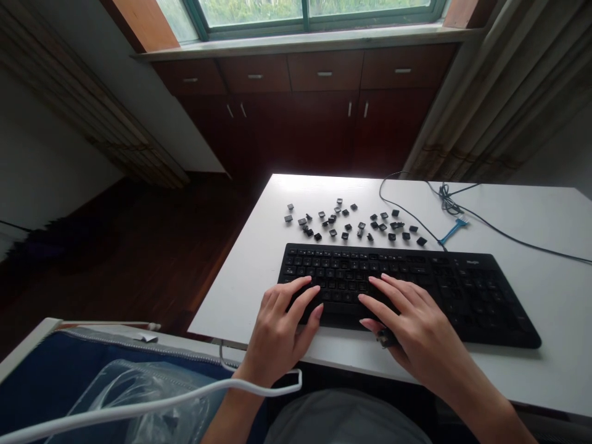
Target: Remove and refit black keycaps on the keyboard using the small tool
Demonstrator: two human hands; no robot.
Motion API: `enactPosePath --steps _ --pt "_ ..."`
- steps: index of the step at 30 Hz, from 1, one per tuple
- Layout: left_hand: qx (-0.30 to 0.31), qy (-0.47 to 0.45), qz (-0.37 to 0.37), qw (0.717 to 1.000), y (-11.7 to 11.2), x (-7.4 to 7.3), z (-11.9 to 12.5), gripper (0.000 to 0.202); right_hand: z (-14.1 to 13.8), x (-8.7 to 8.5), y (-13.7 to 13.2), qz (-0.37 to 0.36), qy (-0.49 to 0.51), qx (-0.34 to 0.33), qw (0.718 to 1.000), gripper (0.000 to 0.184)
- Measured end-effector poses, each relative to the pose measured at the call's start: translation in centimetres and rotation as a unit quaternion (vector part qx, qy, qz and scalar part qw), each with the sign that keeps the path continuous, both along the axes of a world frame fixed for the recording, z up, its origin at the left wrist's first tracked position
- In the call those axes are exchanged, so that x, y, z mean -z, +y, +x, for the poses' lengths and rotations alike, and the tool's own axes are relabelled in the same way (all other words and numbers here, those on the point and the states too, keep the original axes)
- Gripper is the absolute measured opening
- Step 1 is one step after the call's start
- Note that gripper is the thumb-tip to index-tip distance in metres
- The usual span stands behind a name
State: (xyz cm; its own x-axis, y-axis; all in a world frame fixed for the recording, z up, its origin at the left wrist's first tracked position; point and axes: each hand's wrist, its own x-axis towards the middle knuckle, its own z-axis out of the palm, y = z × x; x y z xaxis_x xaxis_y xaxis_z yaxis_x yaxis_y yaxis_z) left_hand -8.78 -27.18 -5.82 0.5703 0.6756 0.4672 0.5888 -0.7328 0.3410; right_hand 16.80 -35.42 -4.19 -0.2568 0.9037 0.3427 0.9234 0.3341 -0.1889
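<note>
Both left hand (277, 317) and right hand (414, 314) are spread, palms down, slightly curled over the black keyboard (341, 283).

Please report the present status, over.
Left grip: open, at keyboard. Right grip: same keyboard, small dark object against it. Loose keycaps beyond, not blocking.

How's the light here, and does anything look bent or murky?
Head view: daylight seems to enter by the window, leaving the cabinet dim and the white table shiny near its far edge; head view: curtains slant at the sides, probably lens stretch; head view: number-pad keys of the black keyboard look murky.
</note>
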Motion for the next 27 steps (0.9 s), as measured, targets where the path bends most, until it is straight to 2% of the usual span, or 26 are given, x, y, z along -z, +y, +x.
enactPosePath --steps 5,10,16,21,23,27 --pt "0.001 -0.007 -0.003 1.0 0.0 -0.3 0.0 0.039 0.1 0.2 0.0 0.005 -0.009 -0.009 1.0 0.035" --pt "0.019 -0.023 -0.019 0.999 1.6 -2.2 0.6 0.037 0.1 0.2 0.1 0.01 -0.01 -0.012 1.0 0.039" --pt "0.044 0.032 0.003 0.999 6.0 -4.6 3.1 0.028 -0.3 -0.1 0.4 0.007 0.007 0.013 1.0 0.036" --pt "0.115 0.146 -0.001 0.983 11.1 -4.9 5.8 0.027 -0.4 0.0 0.5 0.007 0.012 0.016 1.0 0.034" --pt "0.125 0.178 -0.009 0.976 13.2 -5.0 6.6 0.03 -0.5 0.1 0.5 0.008 0.014 0.018 1.0 0.035" --pt "0.174 0.206 -0.032 0.962 15.6 -5.3 7.9 0.033 -0.7 0.1 0.5 0.02 0.025 0.027 0.999 0.033"
